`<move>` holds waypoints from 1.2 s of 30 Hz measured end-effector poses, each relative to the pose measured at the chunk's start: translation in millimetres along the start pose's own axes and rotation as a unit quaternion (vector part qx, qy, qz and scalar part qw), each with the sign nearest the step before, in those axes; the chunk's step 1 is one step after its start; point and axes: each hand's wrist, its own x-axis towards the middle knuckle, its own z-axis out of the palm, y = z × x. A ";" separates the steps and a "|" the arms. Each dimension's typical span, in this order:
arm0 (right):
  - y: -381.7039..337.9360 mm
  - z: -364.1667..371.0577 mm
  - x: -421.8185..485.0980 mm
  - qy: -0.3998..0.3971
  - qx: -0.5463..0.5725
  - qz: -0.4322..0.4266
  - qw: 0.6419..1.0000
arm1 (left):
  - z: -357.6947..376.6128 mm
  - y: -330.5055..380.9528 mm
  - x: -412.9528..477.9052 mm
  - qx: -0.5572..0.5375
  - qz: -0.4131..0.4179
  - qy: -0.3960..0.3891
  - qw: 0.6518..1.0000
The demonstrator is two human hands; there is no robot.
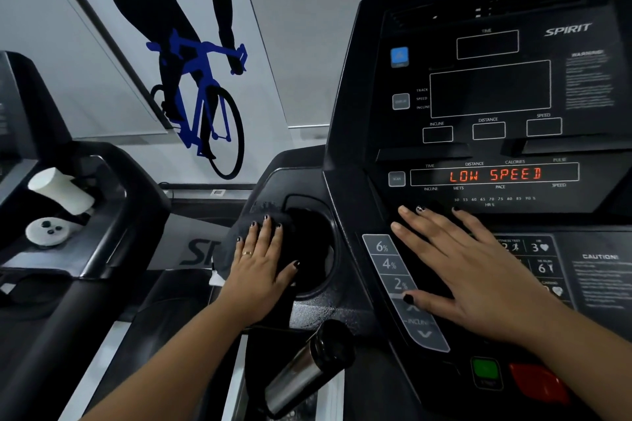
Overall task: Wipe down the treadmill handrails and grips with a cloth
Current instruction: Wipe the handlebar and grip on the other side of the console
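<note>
My left hand (261, 263) lies flat with straight fingers and presses the dark cloth (227, 255) on the edge of the cup holder (333, 249), just beside the console (496, 96). My right hand (478, 270) is spread wide on the console's lower panel and holds nothing. The cloth is not on the metal grip (301, 372) below it, and I cannot tell if that grip is already wiped, so I judge that the handrails and grips are mostly still to do.
</note>
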 end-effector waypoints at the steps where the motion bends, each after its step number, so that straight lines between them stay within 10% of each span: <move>1: 0.0 0.2 -0.3 0.000 0.001 0.000 1.000 | 1.4 -0.2 -8.3 -0.013 0.002 0.001 1.000; 18: -0.4 -0.2 2.5 -0.001 0.008 0.004 1.000 | -3.3 -3.9 54.3 -0.035 -0.070 0.072 0.994; 28: 0.6 1.4 0.5 0.004 0.013 -0.002 1.000 | -8.3 -1.2 37.9 -0.003 0.046 0.011 0.999; 36: 1.4 1.8 1.0 0.005 0.017 -0.004 1.000 | 6.8 -12.5 -2.8 -0.027 -0.049 0.034 0.998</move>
